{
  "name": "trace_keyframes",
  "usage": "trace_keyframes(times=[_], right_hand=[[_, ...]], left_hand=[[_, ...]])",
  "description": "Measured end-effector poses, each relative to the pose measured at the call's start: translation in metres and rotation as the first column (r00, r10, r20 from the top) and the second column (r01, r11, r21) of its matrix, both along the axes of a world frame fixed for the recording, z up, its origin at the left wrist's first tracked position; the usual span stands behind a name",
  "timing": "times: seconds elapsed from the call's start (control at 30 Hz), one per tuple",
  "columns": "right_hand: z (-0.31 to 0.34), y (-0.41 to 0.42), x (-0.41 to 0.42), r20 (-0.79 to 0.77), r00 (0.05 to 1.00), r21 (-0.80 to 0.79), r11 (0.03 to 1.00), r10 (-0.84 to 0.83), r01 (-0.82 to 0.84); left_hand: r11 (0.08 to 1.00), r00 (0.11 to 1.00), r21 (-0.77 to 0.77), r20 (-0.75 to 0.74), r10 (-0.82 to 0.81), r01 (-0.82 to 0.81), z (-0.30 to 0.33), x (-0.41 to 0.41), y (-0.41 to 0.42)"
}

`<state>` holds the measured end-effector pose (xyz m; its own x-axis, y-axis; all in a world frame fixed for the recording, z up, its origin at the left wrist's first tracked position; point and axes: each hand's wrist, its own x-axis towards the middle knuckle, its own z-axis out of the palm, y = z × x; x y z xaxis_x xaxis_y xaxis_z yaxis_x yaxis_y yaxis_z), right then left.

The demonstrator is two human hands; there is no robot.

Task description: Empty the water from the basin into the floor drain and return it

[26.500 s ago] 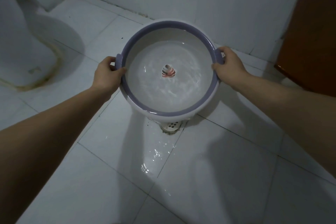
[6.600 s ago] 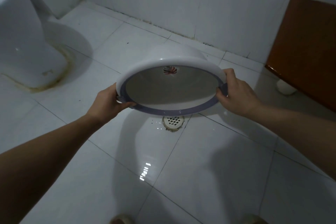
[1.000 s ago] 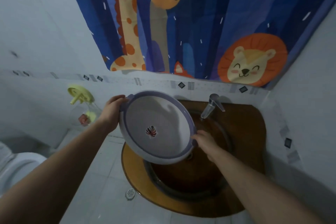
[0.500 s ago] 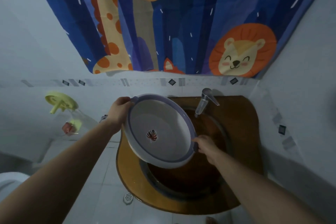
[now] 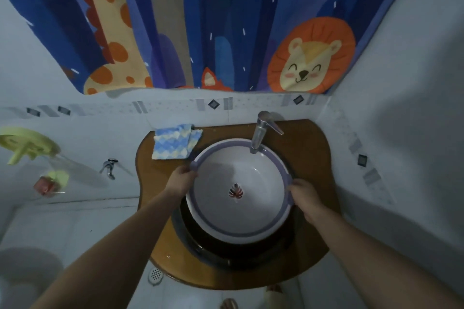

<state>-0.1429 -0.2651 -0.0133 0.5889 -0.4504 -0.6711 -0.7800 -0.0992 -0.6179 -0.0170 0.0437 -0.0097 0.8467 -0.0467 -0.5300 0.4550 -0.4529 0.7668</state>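
Note:
The white basin (image 5: 251, 211) with a purple rim and a leaf mark at its bottom sits level in the dark sink bowl (image 5: 200, 246) of the brown counter, under the tap. No water shows in it. My left hand (image 5: 181, 180) grips its left handle. My right hand (image 5: 302, 195) grips its right handle. The round floor drain (image 5: 155, 275) lies on the white tiles below the counter's front left edge.
A chrome tap (image 5: 261, 133) overhangs the basin's far rim. A blue and yellow cloth (image 5: 175, 142) lies on the brown counter (image 5: 308, 158) at the back left. A cartoon curtain (image 5: 200, 20) hangs above. A wall tap (image 5: 109, 167) and a yellow holder (image 5: 27, 145) are at the left.
The basin went from tilted above the sink to level inside the sink bowl, shifted right under the tap. Both hands stayed on its handles. The cloth behind it came into view.

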Motion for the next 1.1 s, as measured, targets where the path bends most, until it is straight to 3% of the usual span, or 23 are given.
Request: trace_keyframes(times=[0.2, 0.43, 0.67, 0.83, 0.93, 1.1], right_hand=[[-0.003, 0.003, 0.004, -0.012, 0.996, -0.028, 0.996, 0.084, -0.085], [-0.032, 0.004, 0.014, -0.063, 0.99, 0.054, 0.991, 0.125, -0.122], [-0.032, -0.002, 0.022, -0.086, 0.981, 0.033, 0.984, 0.175, -0.173], [-0.01, 0.008, 0.034, -0.074, 0.956, -0.184, 0.938, 0.285, -0.294], [0.016, 0.018, 0.046, -0.013, 0.956, -0.249, 0.925, 0.292, -0.286], [0.075, 0.041, 0.063, 0.218, 0.914, -0.352, 0.901, 0.342, -0.253]], left_hand=[[0.995, 0.995, 0.1, -0.104, 0.012, -0.002, -0.038, 0.0, 0.006], [0.98, 0.986, 0.194, -0.164, -0.01, 0.042, -0.073, -0.005, 0.008], [0.936, 0.981, 0.324, -0.176, -0.084, 0.139, -0.072, 0.0, 0.0], [0.882, 0.952, 0.387, 0.031, -0.305, 0.27, -0.04, 0.002, -0.008], [0.923, 0.946, 0.295, 0.132, -0.296, 0.247, -0.006, 0.004, -0.019], [0.961, 0.921, 0.152, 0.283, -0.267, 0.232, 0.068, 0.014, -0.04]])
